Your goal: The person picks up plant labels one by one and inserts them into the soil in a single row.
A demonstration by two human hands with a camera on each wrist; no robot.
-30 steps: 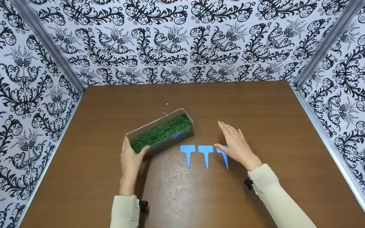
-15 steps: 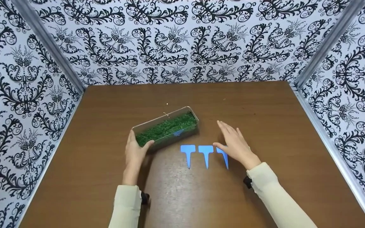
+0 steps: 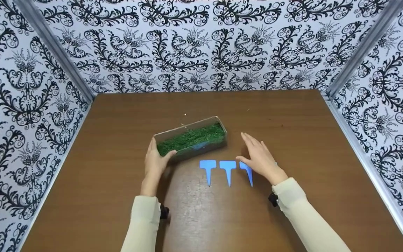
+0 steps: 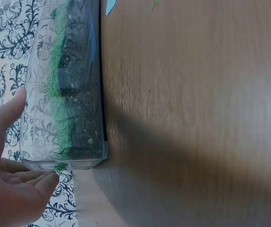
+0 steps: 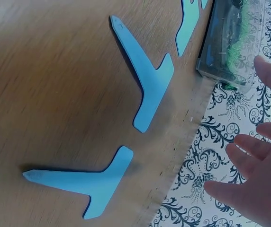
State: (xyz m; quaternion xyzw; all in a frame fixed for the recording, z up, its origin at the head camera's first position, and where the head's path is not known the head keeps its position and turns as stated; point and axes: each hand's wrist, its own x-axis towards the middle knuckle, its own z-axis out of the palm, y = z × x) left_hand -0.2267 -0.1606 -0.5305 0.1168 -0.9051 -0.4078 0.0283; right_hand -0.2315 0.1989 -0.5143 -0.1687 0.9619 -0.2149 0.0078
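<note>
Overall, we see a brown, wood-grained worktop [image 3: 82, 192] bordered by white walls [image 3: 177, 78] with black scrollwork. Near the worktop's middle, the left hand [image 3: 155, 161] holds one end of a clear rectangular tub [image 3: 213, 145], fingers and thumb round a corner; bristly green grass [image 3: 191, 137] lies inside. The right hand [image 3: 261, 160], fingers spread wide, hovers by flat, blue, T-shaped tags [image 3: 227, 164] with pointed stems.

Clear box [image 3: 212, 145] (grass [image 3: 191, 137] inside), aslant
</note>
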